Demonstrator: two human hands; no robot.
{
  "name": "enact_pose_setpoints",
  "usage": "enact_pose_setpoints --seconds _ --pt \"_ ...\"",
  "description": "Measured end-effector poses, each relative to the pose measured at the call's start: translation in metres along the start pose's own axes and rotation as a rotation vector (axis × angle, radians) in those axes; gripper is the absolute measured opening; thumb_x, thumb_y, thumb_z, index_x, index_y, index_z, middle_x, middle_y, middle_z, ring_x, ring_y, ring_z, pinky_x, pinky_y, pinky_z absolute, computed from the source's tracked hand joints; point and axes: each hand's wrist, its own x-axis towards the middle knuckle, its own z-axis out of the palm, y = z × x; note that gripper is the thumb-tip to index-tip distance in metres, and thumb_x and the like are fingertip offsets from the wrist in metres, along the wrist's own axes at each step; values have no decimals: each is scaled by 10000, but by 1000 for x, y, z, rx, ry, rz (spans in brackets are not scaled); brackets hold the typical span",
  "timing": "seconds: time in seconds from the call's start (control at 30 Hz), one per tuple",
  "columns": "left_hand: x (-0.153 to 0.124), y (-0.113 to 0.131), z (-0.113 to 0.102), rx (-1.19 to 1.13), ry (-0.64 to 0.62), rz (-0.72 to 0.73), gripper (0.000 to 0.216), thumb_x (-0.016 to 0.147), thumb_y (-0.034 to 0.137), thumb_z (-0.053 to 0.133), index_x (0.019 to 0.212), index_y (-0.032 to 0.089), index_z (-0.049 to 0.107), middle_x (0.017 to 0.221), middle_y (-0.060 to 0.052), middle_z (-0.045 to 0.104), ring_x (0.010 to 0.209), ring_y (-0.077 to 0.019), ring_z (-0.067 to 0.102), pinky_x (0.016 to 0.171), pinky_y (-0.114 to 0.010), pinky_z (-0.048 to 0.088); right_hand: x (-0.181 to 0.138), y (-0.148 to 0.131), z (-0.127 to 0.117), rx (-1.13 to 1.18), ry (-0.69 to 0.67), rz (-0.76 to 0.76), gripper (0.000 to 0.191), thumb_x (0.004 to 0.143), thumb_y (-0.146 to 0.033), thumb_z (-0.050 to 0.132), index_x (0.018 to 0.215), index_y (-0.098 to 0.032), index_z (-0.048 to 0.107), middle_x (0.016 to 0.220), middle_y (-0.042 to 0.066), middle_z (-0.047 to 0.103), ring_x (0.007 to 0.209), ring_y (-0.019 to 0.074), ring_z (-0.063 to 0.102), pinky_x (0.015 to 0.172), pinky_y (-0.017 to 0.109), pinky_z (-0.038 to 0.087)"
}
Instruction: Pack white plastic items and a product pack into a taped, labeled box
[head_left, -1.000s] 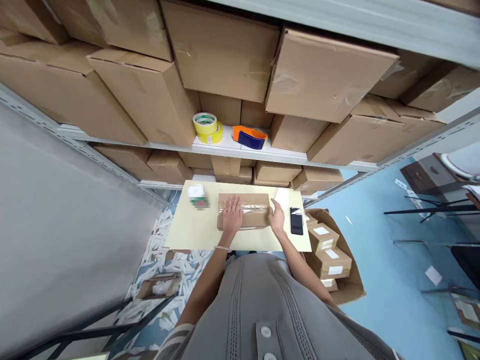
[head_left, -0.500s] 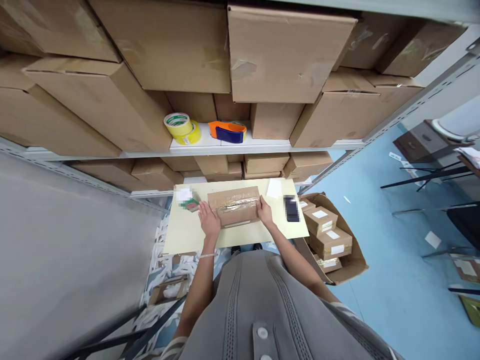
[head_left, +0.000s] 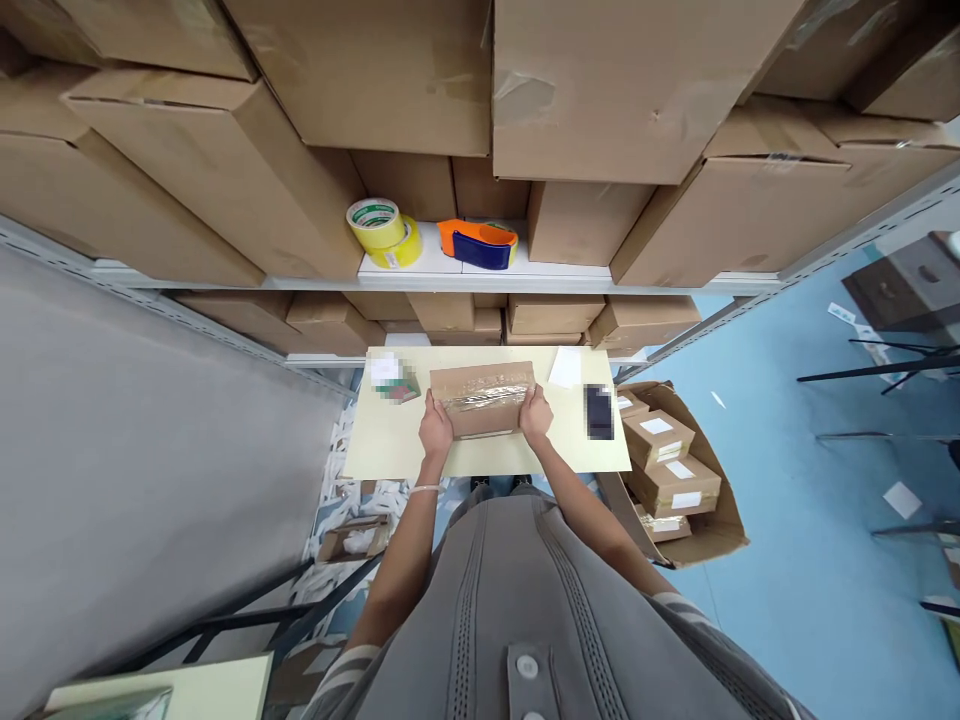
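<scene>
1. The pale yellow table (head_left: 390, 455) stands in front of me, below the shelving.
2. The taped cardboard parcel (head_left: 484, 398) lies at its middle.
3. On my right, apart from the parcel, lies a dark phone (head_left: 598, 411). A white paper slip (head_left: 566, 367) sits near the far edge.
4. On my left lies a small item (head_left: 394, 378), too blurred to identify.
5. The white shelf (head_left: 450, 270) beyond the table carries yellow tape rolls (head_left: 384, 228) and an orange-blue tape dispenser (head_left: 484, 243), just beside each other.

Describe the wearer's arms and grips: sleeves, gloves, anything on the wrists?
The grips are plain bare hands, left hand and right hand, with no gloves; rings are too small to tell. The forearms are uncovered. There is a thin pale bracelet on the left wrist. Striped sleeves end near the elbows, under a grey ribbed vest with round buttons.
</scene>
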Motion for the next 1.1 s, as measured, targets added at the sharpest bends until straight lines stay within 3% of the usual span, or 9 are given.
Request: enact_pose_setpoints --seconds 0.3,0.57,0.73,0.87,1.0,1.1 --pt "1 -1 1 -8 8 6 569 1009 343 178 1509 118 327 1101 -181 718 959 -280 701 821 -384 508 3 -2 10 -117 88 10 430 1047 -346 148 1206 -151 496 1049 154 712 908 244 691 768 308 423" --pt "2 -3 3 -119 1 -25 550 1009 359 251 1503 141 353 1151 -199 698 1017 -302 682 886 -414 478 3 0 11 -33 91 6 395 1042 -347 191 1163 -149 511 991 154 701 885 258 674 790 350 418" --pt "2 -5 -5 -514 -2 -81 488 981 404 377 1373 160 538 1271 -157 655 1188 -279 599 1041 -413 402 1 6 2 225 71 25 393 1007 -387 246 1080 -168 564 960 147 692 916 281 644 824 384 425" --pt "-2 -4 -23 -729 -71 -94 537 981 508 322 1172 149 673 1192 -138 696 1128 -250 631 1007 -394 444 -4 23 -16 377 140 35 451 975 -482 245 966 -212 606 961 112 703 938 265 631 830 366 440" --pt "-4 -2 -41 -1101 -180 -182 632 952 606 312 1133 134 692 1058 -139 728 1019 -226 669 948 -376 479 -4 46 -36 963 251 33 552 897 -657 310 745 -211 598 822 71 709 841 217 650 799 325 473" --pt "-2 2 -49 -1221 -208 -174 656 935 629 335 1191 128 671 902 -103 725 944 -205 675 915 -348 486 0 58 -50 1292 273 -36 563 840 -722 408 639 -215 550 664 29 657 722 177 652 769 307 485"
